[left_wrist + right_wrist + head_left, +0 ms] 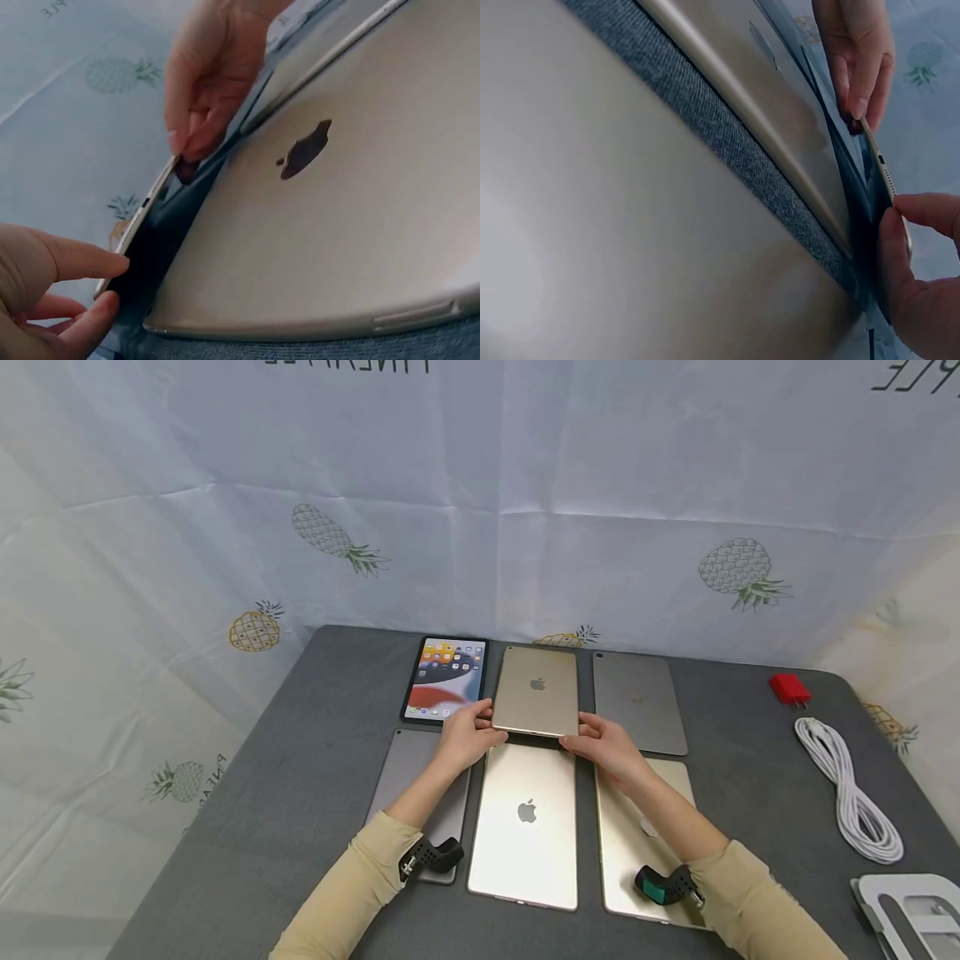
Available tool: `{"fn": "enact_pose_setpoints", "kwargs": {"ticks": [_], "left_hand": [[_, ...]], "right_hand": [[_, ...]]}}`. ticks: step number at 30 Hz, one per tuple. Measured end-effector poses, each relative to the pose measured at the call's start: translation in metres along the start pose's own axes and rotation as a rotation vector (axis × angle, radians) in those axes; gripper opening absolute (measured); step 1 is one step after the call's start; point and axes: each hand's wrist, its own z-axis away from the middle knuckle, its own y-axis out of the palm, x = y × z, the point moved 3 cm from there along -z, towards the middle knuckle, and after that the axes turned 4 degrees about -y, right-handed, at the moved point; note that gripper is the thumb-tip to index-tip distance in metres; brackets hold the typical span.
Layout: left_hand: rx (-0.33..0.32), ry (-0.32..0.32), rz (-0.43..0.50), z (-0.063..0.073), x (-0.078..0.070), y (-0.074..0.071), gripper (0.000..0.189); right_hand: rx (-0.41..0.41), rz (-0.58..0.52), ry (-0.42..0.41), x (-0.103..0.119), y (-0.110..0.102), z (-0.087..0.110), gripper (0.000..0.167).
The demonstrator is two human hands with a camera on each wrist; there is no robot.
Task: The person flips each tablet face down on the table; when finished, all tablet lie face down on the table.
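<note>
Between both hands is a gold tablet (536, 692), its back with the apple logo facing up. The left hand (467, 737) pinches its near left corner, and the right hand (600, 745) pinches the near right corner. Both wrist views show thumb and fingers on either side of the tablet's thin edge (142, 214), with its port visible. The near edge is raised, a dark gap showing beneath. Just in front lies a larger gold tablet (527, 835), back up. A lit tablet (446, 680) is beside the left fingertips, screen up.
Grey tablets lie back up at front left (405, 777) and back right (637, 702); another gold tablet (622, 860) lies under the right forearm. On the right are a red charger plug (790, 689), a coiled white cable (851, 793) and a white stand (911, 902). A pineapple-print curtain (480, 560) hangs behind.
</note>
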Motion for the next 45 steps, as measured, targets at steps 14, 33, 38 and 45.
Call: {"fn": "enact_pose_setpoints", "kwargs": {"ticks": [14, 33, 38, 45], "left_hand": [[-0.009, 0.131, -0.254, -0.013, -0.001, -0.002, 0.035], [0.019, 0.296, -0.539, -0.013, -0.003, 0.002, 0.020], [0.022, 0.257, -0.561, -0.013, -0.003, 0.001, 0.011], [0.019, 0.233, -0.574, -0.014, -0.003, 0.000, 0.008]], "right_hand": [[-0.068, 0.655, -0.140, 0.004, -0.012, -0.004, 0.074], [-0.071, 0.734, -0.184, 0.005, -0.012, -0.005, 0.063], [-0.072, 0.744, -0.179, 0.005, -0.013, -0.005, 0.062], [-0.091, 0.763, -0.177, 0.004, -0.015, -0.008, 0.058]]}}
